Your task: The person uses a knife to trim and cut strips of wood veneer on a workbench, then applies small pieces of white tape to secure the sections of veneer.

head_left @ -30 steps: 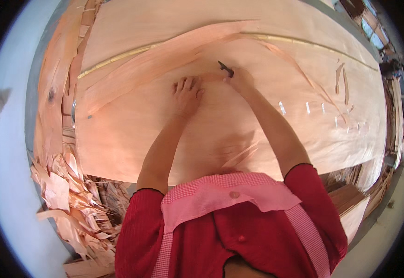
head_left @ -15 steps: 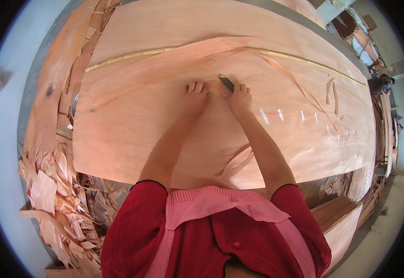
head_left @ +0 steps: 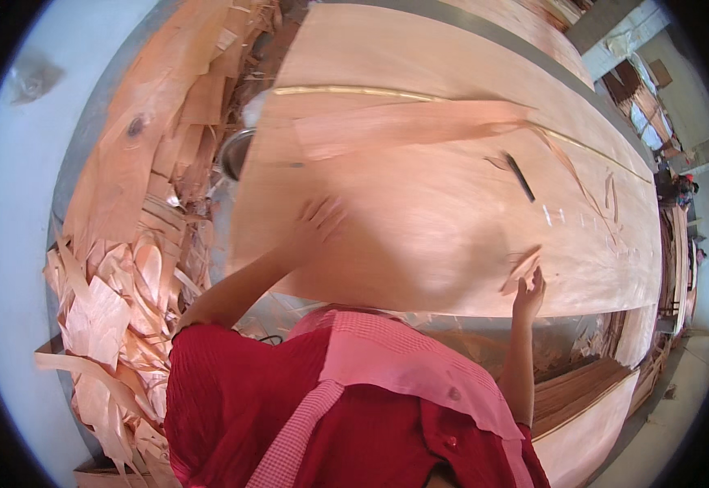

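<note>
A large pale veneer sheet (head_left: pixel 419 203) lies in front of me. My left hand (head_left: pixel 316 225), blurred, is spread open over its left part, holding nothing. My right hand (head_left: pixel 529 289) is near the front right, fingers apart, beside loose veneer scraps (head_left: pixel 519 267); whether it touches them I cannot tell. A dark cutting tool (head_left: pixel 520 176) lies on the sheet, out of my hands. A long veneer strip (head_left: pixel 395 130) lies across the upper part next to a thin yellow stick (head_left: pixel 346 92). Small pale tape pieces (head_left: pixel 548 215) sit at the right.
Veneer offcuts (head_left: pixel 102 325) heap along the left, beside a metal bowl (head_left: pixel 232 154). A stack of veneer (head_left: pixel 574 390) is below the sheet's right end. A pillar (head_left: pixel 602 37) stands beyond, and another person (head_left: pixel 684 189) is at the far right.
My right hand has let go of the dark tool and moved down toward me to the right. My left hand has moved left and lower. The view has swung, shifting the sheet rightward.
</note>
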The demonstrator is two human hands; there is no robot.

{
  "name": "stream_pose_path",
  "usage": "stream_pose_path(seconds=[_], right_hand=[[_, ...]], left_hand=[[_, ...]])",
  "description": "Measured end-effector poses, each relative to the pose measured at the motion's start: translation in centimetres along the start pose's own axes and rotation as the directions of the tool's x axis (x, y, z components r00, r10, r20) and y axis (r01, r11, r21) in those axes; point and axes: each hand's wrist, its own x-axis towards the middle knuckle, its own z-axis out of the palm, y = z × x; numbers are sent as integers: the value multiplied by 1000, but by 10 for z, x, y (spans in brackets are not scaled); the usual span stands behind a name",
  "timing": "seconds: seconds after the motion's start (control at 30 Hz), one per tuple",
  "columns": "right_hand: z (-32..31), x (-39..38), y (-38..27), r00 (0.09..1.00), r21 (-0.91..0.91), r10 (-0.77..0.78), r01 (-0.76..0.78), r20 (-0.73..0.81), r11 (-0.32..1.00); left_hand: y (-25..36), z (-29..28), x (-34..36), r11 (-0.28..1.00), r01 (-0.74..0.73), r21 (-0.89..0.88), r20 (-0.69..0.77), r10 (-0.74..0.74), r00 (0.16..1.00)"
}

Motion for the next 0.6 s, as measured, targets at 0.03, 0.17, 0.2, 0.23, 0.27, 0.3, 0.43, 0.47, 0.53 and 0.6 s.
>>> stream_pose_path(seconds=[0.03, 0.17, 0.2, 0.23, 0.27, 0.3, 0.43, 0.47, 0.53, 0.6], right_hand=[[9, -23, -18, 999, 0, -42, 42, 16, 999], [53, -101, -82, 982, 124, -118, 101, 144, 987], [64, -121, -96, 977, 81, -163, 153, 138, 985], [81, -137, -112, 960, 105, -251, 238, 126, 966], [95, -155, -125, 962, 123, -248, 234, 118, 964], [107, -175, -136, 965, 137, -239, 224, 108, 965], [123, -261, -165, 990, 210, -34, 5, 137, 978], [122, -275, -168, 984, 168, 28, -59, 177, 984], [115, -293, -169, 984, 169, 110, -133, 139, 977], [108, -299, -171, 985, 285, 141, -163, 97, 945]], left_hand=[[-9, -18, -33, 999, 34, 21, -11, -34, 999], [-12, -47, -96, 970, 242, -6, 212, -235, 949], [-9, -47, -103, 979, 204, 0, 113, -202, 973], [-9, -48, -106, 978, 205, 46, 79, -208, 975], [-9, -48, -108, 981, 174, 85, 35, -177, 984], [-9, -49, -109, 978, 194, 75, 35, -197, 980], [-20, -67, -111, 993, 96, -76, 18, -95, 995], [-22, -72, -111, 987, 90, -131, 16, -88, 996], [-28, -81, -118, 891, 59, -450, 10, -61, 998], [-38, -87, -131, 811, -22, -585, -74, -27, 997]])
